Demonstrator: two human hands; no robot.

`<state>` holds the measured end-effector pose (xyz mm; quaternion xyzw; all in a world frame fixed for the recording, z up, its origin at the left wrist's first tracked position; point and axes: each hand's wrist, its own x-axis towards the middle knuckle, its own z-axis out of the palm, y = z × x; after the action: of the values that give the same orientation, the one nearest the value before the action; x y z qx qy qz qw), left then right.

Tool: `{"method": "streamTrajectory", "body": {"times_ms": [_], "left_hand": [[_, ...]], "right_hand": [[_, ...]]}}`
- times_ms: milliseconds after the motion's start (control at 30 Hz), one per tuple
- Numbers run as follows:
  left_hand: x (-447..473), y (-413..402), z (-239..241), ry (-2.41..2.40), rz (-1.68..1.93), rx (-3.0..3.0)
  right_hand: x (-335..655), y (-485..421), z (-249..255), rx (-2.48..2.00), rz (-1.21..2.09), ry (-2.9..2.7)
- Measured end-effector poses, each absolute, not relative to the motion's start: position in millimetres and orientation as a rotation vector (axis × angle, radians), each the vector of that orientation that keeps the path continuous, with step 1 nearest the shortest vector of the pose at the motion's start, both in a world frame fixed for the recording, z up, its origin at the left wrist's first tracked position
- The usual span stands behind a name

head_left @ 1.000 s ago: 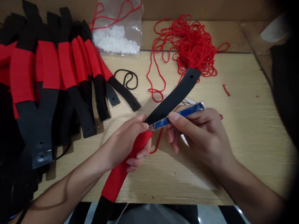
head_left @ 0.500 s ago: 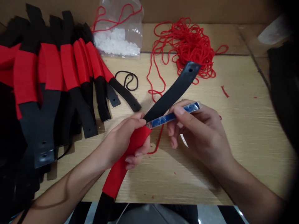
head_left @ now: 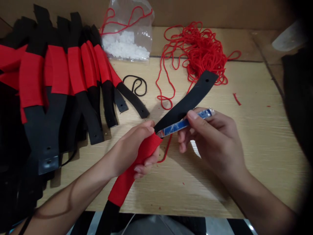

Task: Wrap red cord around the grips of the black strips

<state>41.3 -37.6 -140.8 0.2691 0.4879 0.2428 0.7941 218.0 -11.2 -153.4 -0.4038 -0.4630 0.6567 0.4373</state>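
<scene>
My left hand (head_left: 139, 147) is wrapped round a curved black strip (head_left: 186, 101) where a red fabric sleeve (head_left: 123, 184) covers its middle. The strip's far end has a small hole. Between the thumb and fingers of my right hand (head_left: 215, 140) is a thin flat blue tool (head_left: 181, 125), seemingly wrapped in clear tape. Its narrow tip touches the upper edge of the red sleeve, beside my left thumb; whether it goes inside I cannot tell. A red cord (head_left: 166, 151) runs behind the sleeve towards the table. Something white and ribbed (head_left: 195, 148) shows under my right palm, mostly hidden.
Several black strips with red sleeves (head_left: 58, 71) are piled on the left. A tangle of red cord (head_left: 205, 52) lies at the back, beside a clear bag (head_left: 126, 45) of white pieces. A black cord loop (head_left: 135, 85) and a red scrap (head_left: 236, 99) rest on the table (head_left: 264, 147).
The whole view has shifted slightly. The far end of the black strip has tipped a little to the right and down. Both hands keep their hold, with the blue tool's tip still at the sleeve's edge.
</scene>
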Motion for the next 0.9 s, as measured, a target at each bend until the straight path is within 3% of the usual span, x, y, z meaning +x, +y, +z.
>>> {"method": "streamTrajectory", "body": {"times_ms": [500, 900], "left_hand": [[42, -37, -145, 1.074, 0.502, 0.587], [43, -38, -145, 1.043, 0.501, 0.573]], "right_hand": [[210, -22, -158, -1.072, 1.536, -1.106], [204, -30, -166, -1.049, 1.709, -1.054]]}}
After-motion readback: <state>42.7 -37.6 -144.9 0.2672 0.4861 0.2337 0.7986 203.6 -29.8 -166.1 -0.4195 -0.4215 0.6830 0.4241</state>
